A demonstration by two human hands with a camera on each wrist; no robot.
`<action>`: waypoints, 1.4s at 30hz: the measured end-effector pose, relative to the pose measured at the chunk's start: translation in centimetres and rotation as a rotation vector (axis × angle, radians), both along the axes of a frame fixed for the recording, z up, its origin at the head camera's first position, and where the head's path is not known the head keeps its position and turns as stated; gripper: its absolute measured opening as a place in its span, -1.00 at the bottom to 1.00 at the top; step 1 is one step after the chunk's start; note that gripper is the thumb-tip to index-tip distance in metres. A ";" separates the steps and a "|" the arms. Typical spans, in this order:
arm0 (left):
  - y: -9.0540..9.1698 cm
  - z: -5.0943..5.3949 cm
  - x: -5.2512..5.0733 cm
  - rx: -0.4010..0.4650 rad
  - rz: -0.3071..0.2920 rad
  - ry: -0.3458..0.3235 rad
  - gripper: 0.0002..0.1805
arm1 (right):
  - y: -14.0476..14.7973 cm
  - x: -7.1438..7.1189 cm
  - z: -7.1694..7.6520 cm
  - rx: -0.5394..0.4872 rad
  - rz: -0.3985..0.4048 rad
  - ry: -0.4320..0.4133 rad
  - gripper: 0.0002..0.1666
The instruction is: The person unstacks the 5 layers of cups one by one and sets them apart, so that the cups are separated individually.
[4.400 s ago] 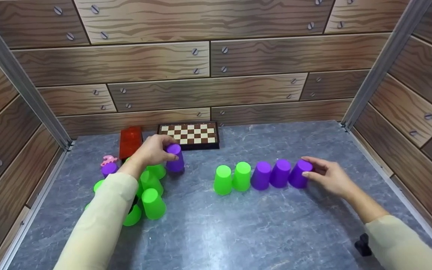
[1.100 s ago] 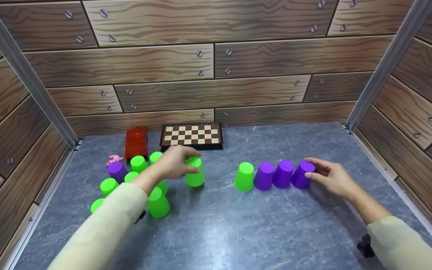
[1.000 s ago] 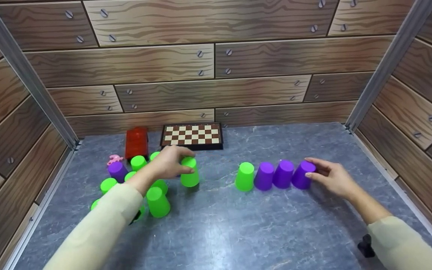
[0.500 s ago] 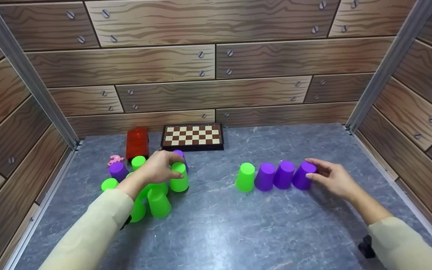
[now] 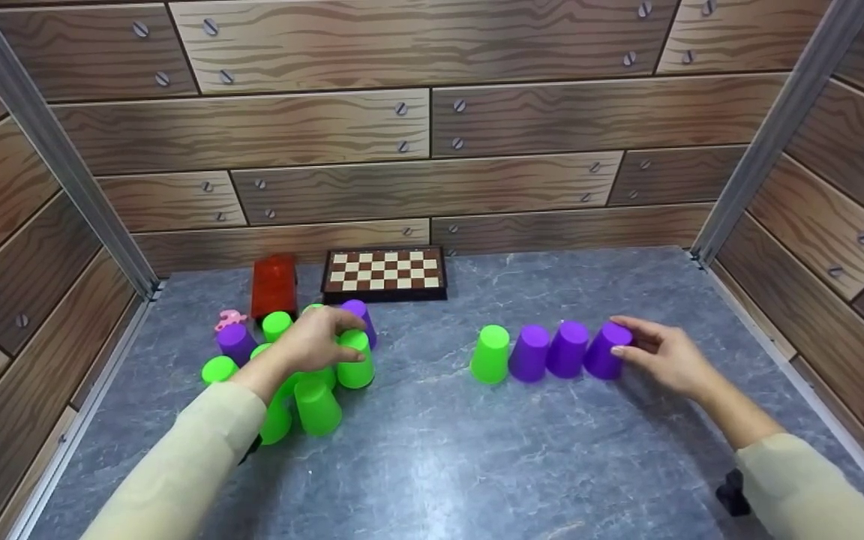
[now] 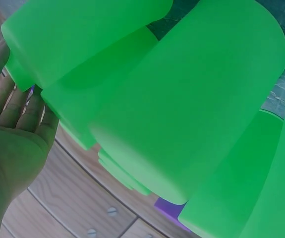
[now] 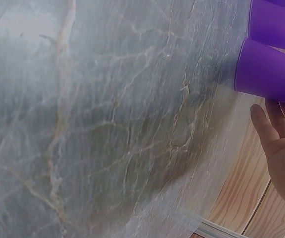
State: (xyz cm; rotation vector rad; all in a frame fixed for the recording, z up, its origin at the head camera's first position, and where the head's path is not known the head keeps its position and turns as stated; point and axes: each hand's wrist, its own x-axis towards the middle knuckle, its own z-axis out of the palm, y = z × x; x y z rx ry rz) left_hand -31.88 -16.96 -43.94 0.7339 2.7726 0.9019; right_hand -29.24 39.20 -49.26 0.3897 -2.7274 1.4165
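Note:
In the head view my left hand (image 5: 312, 341) holds an upside-down green cup (image 5: 357, 364) at the right edge of a cluster of cups, thumb in front and fingers behind its top. A purple cup (image 5: 361, 319) stands just behind it. The left wrist view shows the hand (image 6: 18, 158) at the narrow end of a green cup (image 6: 83, 34). My right hand (image 5: 661, 356) holds a purple cup (image 5: 606, 352) between thumb and fingers, at the right end of a short row with two more purple cups (image 5: 567, 351) and one green cup (image 5: 490, 356).
Behind the cluster lie a checkered board (image 5: 385, 274), a red box (image 5: 274, 285) and a small pink object (image 5: 231, 321). Several green cups (image 5: 318, 405) and a purple one (image 5: 235, 343) crowd the left, partly hidden by my left arm. A black object (image 5: 733, 493) sits by my right sleeve.
My left hand released a purple cup beside the cluster, then took the row's leftmost green cup and carried it left, setting it before that purple cup. My right hand stayed in place.

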 end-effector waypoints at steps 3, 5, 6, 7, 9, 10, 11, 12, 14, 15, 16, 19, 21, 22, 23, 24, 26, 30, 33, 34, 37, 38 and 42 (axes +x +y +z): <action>-0.1 0.0 0.1 0.002 0.002 -0.007 -0.47 | 0.0 0.0 0.0 0.003 -0.001 -0.002 -0.32; -0.2 -0.1 0.1 0.003 0.005 -0.010 -0.47 | 0.0 0.0 0.0 0.003 0.002 0.005 -0.33; -0.2 -0.1 0.1 0.003 0.006 -0.009 -0.47 | 0.0 0.0 0.0 0.000 0.005 0.009 -0.33; -0.3 -0.1 0.1 0.003 0.007 -0.005 -0.47 | 0.0 0.0 0.0 -0.001 0.007 0.014 -0.34; -0.3 -0.2 0.1 0.003 0.009 -0.002 -0.47 | 0.0 0.0 -0.1 -0.008 0.009 0.017 -0.35; -0.3 -0.2 0.1 0.005 0.011 -0.003 -0.47 | 0.0 0.0 -0.1 -0.011 0.010 0.018 -0.35; -0.3 -0.2 0.1 0.004 0.012 -0.004 -0.47 | 0.0 0.0 -0.1 -0.015 0.010 0.014 -0.35; -0.3 -0.2 0.1 0.004 0.013 -0.006 -0.47 | 0.0 0.0 -0.1 -0.013 0.008 0.011 -0.35; -0.3 -0.2 0.1 0.003 0.016 -0.012 -0.47 | 0.0 0.0 -0.1 -0.012 0.008 0.008 -0.35; -0.3 -0.2 0.2 0.003 0.019 -0.017 -0.47 | 0.0 0.0 -0.1 -0.011 0.009 0.008 -0.35; -0.4 -0.1 0.2 0.002 0.019 -0.017 -0.47 | 0.0 -0.1 -0.1 -0.011 0.010 0.011 -0.35; -0.4 -0.1 0.3 0.005 0.019 -0.022 -0.46 | 0.0 0.0 -0.1 -0.015 0.013 0.017 -0.34; -0.4 0.0 0.3 0.006 0.019 -0.026 -0.46 | 0.0 -0.1 -0.1 -0.016 0.010 0.016 -0.35; -0.4 0.0 0.3 0.006 0.020 -0.028 -0.46 | 0.0 -0.1 -0.1 -0.015 0.011 0.018 -0.35; -0.4 0.0 0.3 0.007 0.020 -0.029 -0.46 | 0.0 -0.1 -0.1 -0.013 0.010 0.016 -0.35; -0.4 0.0 0.3 0.007 0.021 -0.029 -0.46 | 0.0 -0.1 -0.2 -0.011 0.009 0.015 -0.35; -0.4 -0.1 0.2 0.005 0.022 -0.028 -0.46 | 0.0 -0.1 -0.2 -0.005 0.009 0.016 -0.35; -0.3 -0.1 0.2 0.005 0.028 -0.027 -0.46 | 0.0 -0.1 -0.2 -0.002 0.006 0.017 -0.35; -0.3 -0.1 0.3 0.002 0.030 -0.028 -0.45 | 0.0 -0.1 -0.2 -0.003 0.005 0.022 -0.35; -0.3 -0.1 0.3 0.001 0.027 -0.024 -0.45 | 0.0 -0.1 -0.2 -0.004 0.005 0.025 -0.35; -0.3 -0.2 0.2 -0.005 0.018 -0.014 -0.45 | 0.0 -0.1 -0.2 -0.014 0.008 0.024 -0.35; -0.3 -0.3 0.2 -0.009 0.015 -0.008 -0.46 | 0.0 -0.1 -0.2 -0.018 0.009 0.024 -0.35; -0.5 -0.2 0.3 -0.010 0.021 -0.003 -0.45 | 0.0 -0.1 -0.1 -0.022 0.009 0.018 -0.36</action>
